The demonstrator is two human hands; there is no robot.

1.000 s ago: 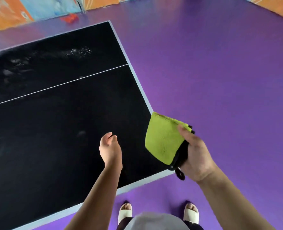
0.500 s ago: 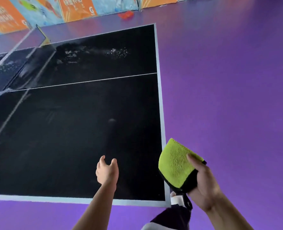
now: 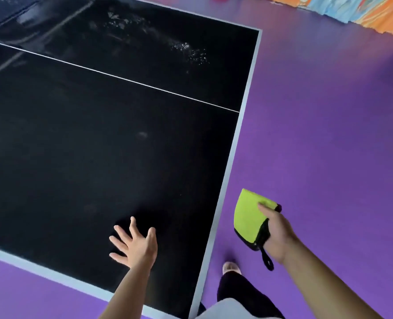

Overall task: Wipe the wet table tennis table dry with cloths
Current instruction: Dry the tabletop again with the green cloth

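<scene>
The table tennis table (image 3: 94, 157) fills the left and middle of your view: a flat, matte black top framed by a pale grey-blue border, with a thin white line (image 3: 126, 79) running straight across it. On its far half, a scatter of water droplets (image 3: 191, 52) glints beside smeared wet streaks; the near half looks duller and more even.

Your left hand (image 3: 134, 246) is over the table's near right corner, released, with fingers spread wide and straight and nothing in it. Whether the palm touches the surface cannot be told.

Just right of the table's edge, off the top and above the floor, is the cloth (image 3: 248, 216): a folded, fuzzy lime-green pad with black trim and a thin black hanging loop (image 3: 267, 261) dangling from its near corner. Your right hand (image 3: 277, 233) is grasping it, thumb pressed on the green face and fingers curled behind.

Below it your foot (image 3: 231, 268) stands on the smooth purple floor (image 3: 329, 134). At the far right, a wrinkled orange and blue banner (image 3: 375, 16) lines the floor's edge.
</scene>
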